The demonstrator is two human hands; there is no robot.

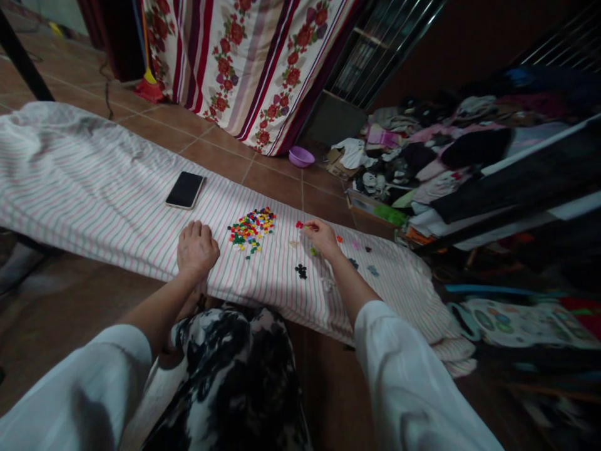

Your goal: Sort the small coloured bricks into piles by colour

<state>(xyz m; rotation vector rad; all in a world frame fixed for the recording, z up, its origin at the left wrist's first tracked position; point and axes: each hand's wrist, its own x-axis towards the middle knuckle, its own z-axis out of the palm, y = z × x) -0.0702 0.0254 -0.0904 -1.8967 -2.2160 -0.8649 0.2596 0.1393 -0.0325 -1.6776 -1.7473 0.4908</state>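
Note:
My left hand (197, 248) rests palm down on the striped cloth (122, 181), its fingers lying on the fabric with nothing in them. To its right spreads a pile of small multicoloured pieces (252, 229). My right hand (322, 237) is beyond that pile, thumb and fingertips pinched together beside a few red pieces (299, 224); what is between them is too small to make out. Around it lie small groups sorted by colour: black pieces (301, 271), green pieces (313, 251), beige pieces (293, 243), orange pieces (339, 238), pink pieces (355, 245) and grey-blue pieces (372, 270).
A dark-screened phone (186, 190) lies on the cloth beyond my left hand. Past the cloth are a floral curtain (253, 69), a purple bowl (301, 156) and a red broom (149, 89) on the tiled floor. Heaped clothes (422, 144) fill the right side.

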